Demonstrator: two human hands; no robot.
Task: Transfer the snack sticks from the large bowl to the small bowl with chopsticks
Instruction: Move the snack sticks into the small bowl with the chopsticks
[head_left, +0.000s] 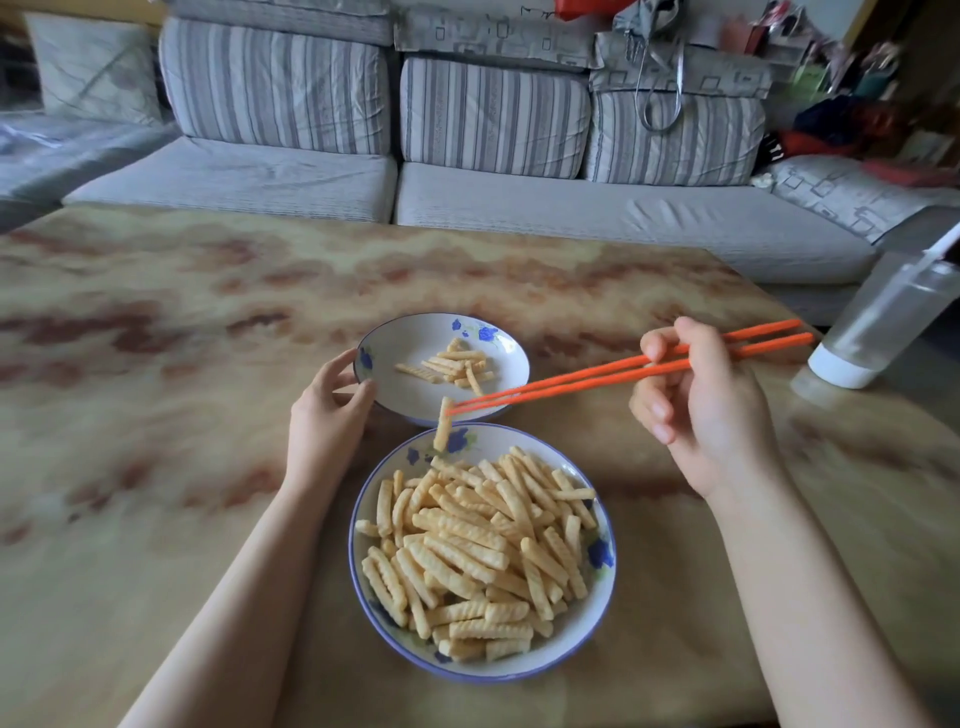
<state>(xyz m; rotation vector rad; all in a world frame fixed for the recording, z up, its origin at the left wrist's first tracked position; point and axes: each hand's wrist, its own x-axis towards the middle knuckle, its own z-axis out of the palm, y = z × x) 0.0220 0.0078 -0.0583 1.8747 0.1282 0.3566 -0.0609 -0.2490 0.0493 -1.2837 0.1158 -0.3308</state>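
One snack stick (443, 423) is hanging near-upright from the tips of the orange chopsticks (597, 371) at frame centre, over the line where the large bowl (587, 623) and small bowl (405, 332) are sitting just beside each other.

The right hand (696, 405) is pinching the chopsticks together, fingers curled round their upper half. The left hand (327, 410) is gripping the small bowl's left rim between thumb and fingers.

Judgement: this is the carry step, mid-transfer. A small cluster of sticks (452, 366) is lying in the small bowl, and the heap (467, 551) in the large bowl is sitting near full.

The next move is calling for a short travel up-frame past the near rim, then parting the tips over bare porcelain.

Room: the table (156, 364) is lying open toward frame left. A clear bottle (883, 322) is standing at right, near the chopsticks' back ends.
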